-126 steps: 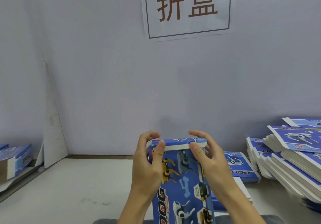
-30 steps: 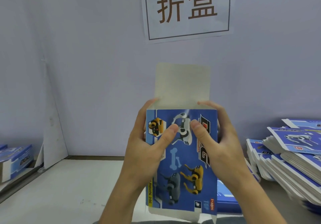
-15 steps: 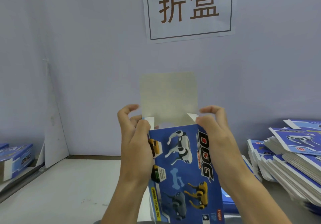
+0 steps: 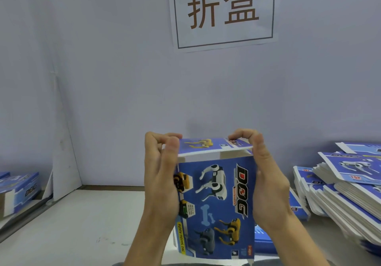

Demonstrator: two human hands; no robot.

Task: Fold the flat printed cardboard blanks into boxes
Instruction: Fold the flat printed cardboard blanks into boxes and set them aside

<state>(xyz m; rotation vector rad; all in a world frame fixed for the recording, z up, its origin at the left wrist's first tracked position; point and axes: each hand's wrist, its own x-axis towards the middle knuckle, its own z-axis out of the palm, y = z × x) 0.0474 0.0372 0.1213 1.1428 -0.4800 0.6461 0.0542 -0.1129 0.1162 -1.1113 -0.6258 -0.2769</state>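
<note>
Pale lilac wall, framed paper sign, white tabletop.

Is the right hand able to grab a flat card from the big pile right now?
Probably not right away. The right hand is gripping the box and pressing down its top flap. The pile lies beside it with nothing between, so it could reach once it lets go.

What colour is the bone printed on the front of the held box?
Light blue, on the darker blue front of the box; the bone shows best in the head view.
</note>
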